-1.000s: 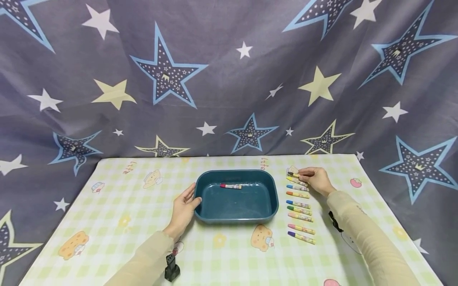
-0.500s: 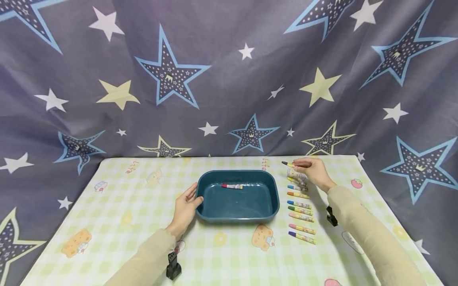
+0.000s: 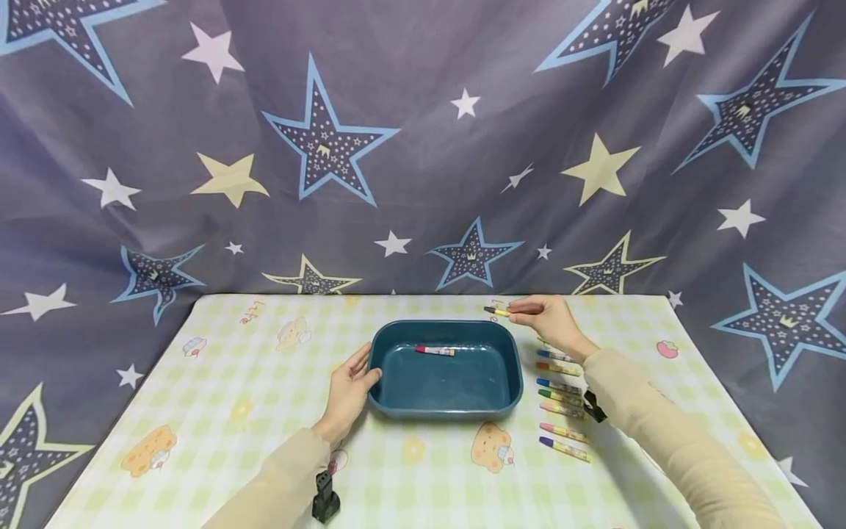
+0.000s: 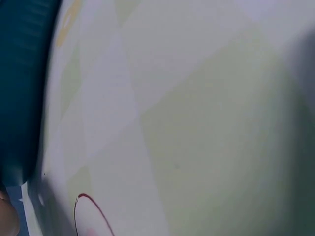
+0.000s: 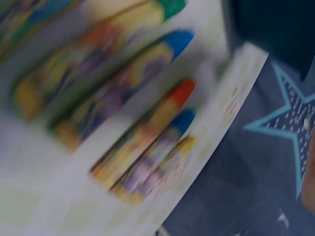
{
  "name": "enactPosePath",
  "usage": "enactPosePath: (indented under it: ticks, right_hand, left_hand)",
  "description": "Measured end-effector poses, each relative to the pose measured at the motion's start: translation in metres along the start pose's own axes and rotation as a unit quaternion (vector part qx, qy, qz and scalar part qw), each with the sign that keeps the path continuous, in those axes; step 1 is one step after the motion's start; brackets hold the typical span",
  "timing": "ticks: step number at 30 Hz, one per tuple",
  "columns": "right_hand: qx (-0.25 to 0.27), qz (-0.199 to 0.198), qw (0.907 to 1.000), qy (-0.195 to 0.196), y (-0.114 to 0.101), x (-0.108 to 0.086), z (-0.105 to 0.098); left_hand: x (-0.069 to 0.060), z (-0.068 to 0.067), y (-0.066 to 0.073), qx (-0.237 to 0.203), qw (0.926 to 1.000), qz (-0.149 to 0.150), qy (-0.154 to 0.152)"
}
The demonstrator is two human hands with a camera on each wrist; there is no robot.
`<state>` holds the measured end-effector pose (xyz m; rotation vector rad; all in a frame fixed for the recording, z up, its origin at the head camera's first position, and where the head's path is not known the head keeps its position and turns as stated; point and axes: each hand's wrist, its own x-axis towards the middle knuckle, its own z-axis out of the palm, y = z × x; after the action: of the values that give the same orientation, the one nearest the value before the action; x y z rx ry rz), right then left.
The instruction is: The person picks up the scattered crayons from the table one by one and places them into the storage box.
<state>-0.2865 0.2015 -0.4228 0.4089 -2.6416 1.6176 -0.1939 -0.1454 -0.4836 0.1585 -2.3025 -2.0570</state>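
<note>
A dark teal rectangular tray [image 3: 446, 405] stands mid-table with a red-tipped crayon [image 3: 435, 350] lying inside near its back wall. My left hand [image 3: 348, 389] grips the tray's left rim, thumb over the edge and fingers along the outside. Above the table, just beyond the tray's back right corner, my right hand [image 3: 550, 323] pinches a black-tipped crayon [image 3: 496, 311] by its rear end, tip pointing left. In the left wrist view the tray wall [image 4: 19, 93] shows at the left, with a bit of a finger [image 4: 7, 216] beneath it.
Right of the tray, several crayons lie in a column, among them a purple-tipped one [image 3: 565, 449] in front and an orange-tipped one [image 3: 558, 369] farther back, partly under my right forearm. A star-patterned curtain [image 3: 423, 184] hangs behind the checked tablecloth [image 3: 218, 382].
My right hand has lifted the black-tipped crayon from the back end of the column and carried it left toward the tray. My left hand still holds the rim.
</note>
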Motion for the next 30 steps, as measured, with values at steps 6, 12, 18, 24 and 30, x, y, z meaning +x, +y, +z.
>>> enactPosePath:
  ticks: [6,12,18,24,30]
  right_hand:
    - [0.03,0.001,0.9995,-0.012,-0.01,0.004,0.02]
    - [0.043,-0.02,0.9985,-0.028,-0.019,0.008,0.048]
    - [0.053,-0.024,0.9964,-0.061,-0.021,0.004,0.087]
    - [0.041,-0.019,0.9944,-0.095,-0.016,0.001,0.112]
    - [0.023,-0.012,0.9964,-0.08,-0.012,0.002,0.121]
  left_hand:
    - [0.003,0.001,0.004,-0.008,0.9999,0.001,-0.01]
    - [0.004,0.0,0.007,-0.013,0.9998,0.003,-0.012]
    - [-0.001,0.001,0.002,-0.011,0.9999,-0.006,-0.003]
    - [-0.003,0.003,0.001,-0.008,1.0,-0.003,0.001]
    - [0.0,0.001,0.001,-0.01,0.9999,0.001,0.002]
